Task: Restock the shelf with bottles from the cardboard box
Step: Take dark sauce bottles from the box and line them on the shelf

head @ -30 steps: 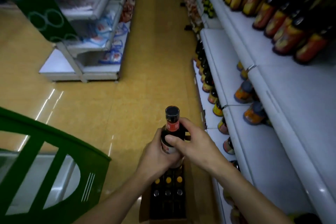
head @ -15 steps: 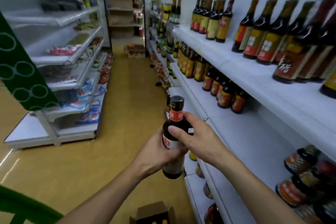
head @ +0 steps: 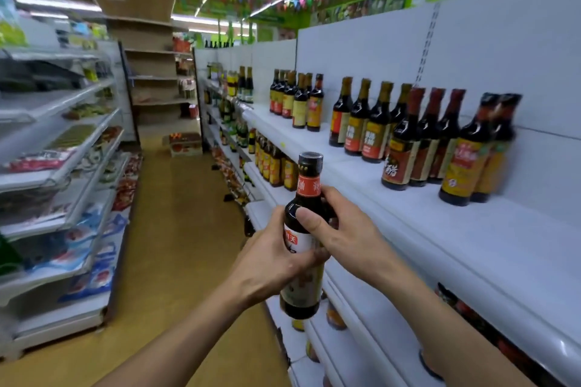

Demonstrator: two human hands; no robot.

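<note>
I hold one dark sauce bottle upright in front of me, with a black cap and a red neck band. My left hand grips its labelled body from the left. My right hand wraps its shoulder and neck from the right, thumb across the front. The bottle hangs in the air just left of the white shelf on my right. That shelf carries rows of similar dark bottles toward its back, with bare white surface in front of them. The cardboard box is out of view.
Lower shelves under the white one hold more bottles and jars. A shelving unit with packaged goods lines the left side of the aisle. The tan floor runs between them. A carton sits on the floor far down the aisle.
My view has swung up from the floor and the box to the upper shelf. Both hands have lifted the bottle out of the box to shelf height.
</note>
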